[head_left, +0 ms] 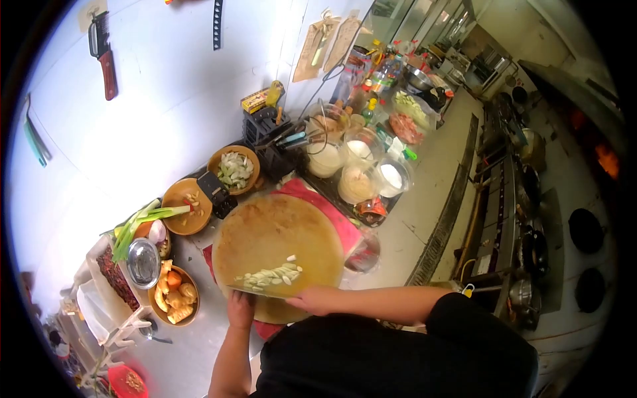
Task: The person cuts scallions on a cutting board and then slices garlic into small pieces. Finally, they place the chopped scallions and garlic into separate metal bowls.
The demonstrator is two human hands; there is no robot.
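Pale sliced pieces (269,276) lie in a loose heap on the near part of a round, worn chopping board (275,229). Along the near side of the heap is the thin blade of a cleaver (257,292). My right hand (313,300) is closed at the blade's right end, its handle hidden in the grip. At the blade's left end, my left hand (241,310) has its fingers pressed together against the metal. Its fingertips are partly hidden.
Left of the board stand bowls of chopped onion (234,170), garlic (193,204) and ginger (178,300), with green onions (141,225) and a metal bowl (143,263). Tubs (358,183) stand behind right, beside a knife rack (279,149). A stove line (494,232) runs along the right.
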